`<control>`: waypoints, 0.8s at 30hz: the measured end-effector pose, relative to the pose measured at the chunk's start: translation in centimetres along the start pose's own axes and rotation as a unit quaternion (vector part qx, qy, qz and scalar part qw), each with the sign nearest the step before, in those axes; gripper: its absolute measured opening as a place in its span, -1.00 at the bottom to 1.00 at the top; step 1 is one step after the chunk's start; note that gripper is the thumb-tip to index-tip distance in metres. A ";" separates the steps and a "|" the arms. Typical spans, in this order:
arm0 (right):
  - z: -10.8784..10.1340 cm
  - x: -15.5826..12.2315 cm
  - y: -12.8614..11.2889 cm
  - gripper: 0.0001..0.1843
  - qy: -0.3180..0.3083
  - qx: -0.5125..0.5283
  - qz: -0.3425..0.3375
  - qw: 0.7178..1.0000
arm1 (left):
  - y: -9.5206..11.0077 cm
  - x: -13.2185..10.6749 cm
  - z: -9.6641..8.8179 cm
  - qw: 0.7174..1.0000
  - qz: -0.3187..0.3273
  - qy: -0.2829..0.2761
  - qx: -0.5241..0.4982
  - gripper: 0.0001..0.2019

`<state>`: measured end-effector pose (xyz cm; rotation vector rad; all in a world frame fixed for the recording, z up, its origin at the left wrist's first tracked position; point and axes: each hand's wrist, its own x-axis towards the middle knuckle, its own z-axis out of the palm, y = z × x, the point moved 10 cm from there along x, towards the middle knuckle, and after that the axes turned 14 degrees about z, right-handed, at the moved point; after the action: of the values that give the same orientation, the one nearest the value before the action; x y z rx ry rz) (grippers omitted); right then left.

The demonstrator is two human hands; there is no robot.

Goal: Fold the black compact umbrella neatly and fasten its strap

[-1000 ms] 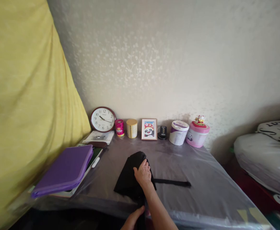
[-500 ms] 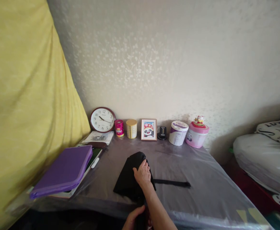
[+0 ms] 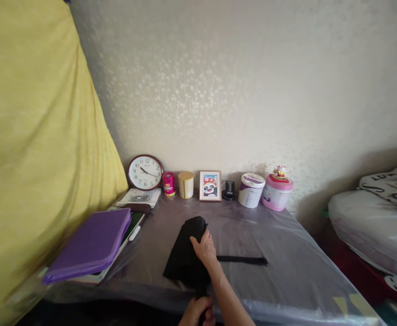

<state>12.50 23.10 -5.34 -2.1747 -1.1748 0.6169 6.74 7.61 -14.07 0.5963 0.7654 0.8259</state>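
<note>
A black folding umbrella (image 3: 185, 258) lies on the table with its loose fabric bunched together, its top pointing away from me. My right hand (image 3: 205, 248) is closed around the right side of the fabric, thumb on top, other fingers curled over the far edge. At the table's front edge my left hand (image 3: 197, 311) is wrapped around the umbrella's dark handle end, which is mostly hidden in the fist. To the right lies a narrow black fabric strip (image 3: 242, 260), its near end hidden behind my right wrist.
A purple folder (image 3: 89, 244) rests on papers at the left, beside a white marker-like stick (image 3: 134, 233). Along the wall stand a clock (image 3: 146, 172), a pink can (image 3: 168, 184), a yellow tub (image 3: 186, 184), a panda picture frame (image 3: 210, 185) and two lidded tubs (image 3: 251, 191).
My left hand has come slightly up and now wraps more fully around the handle. My right-hand fingers have curled more around the fabric, which looks narrower.
</note>
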 end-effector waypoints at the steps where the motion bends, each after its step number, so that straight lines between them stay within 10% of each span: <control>1: -0.1 0.1 0.3 -0.23 -0.002 0.036 0.002 0.999 | 0.3 0.2 -0.4 0.999 0.016 0.008 0.037 -0.75; 12: -2.8 -0.4 1.8 -0.32 0.003 0.299 0.032 0.954 | 4.2 1.0 -2.6 0.880 0.143 0.077 0.446 -0.48; 24: -3.3 -1.7 2.6 -0.17 0.010 0.302 0.064 0.951 | 5.8 -1.1 -1.9 0.733 0.051 0.093 0.672 -0.47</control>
<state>15.26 19.65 -4.52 -1.7271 -0.7059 0.8741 2.32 10.17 -10.60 1.8836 1.5077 0.2841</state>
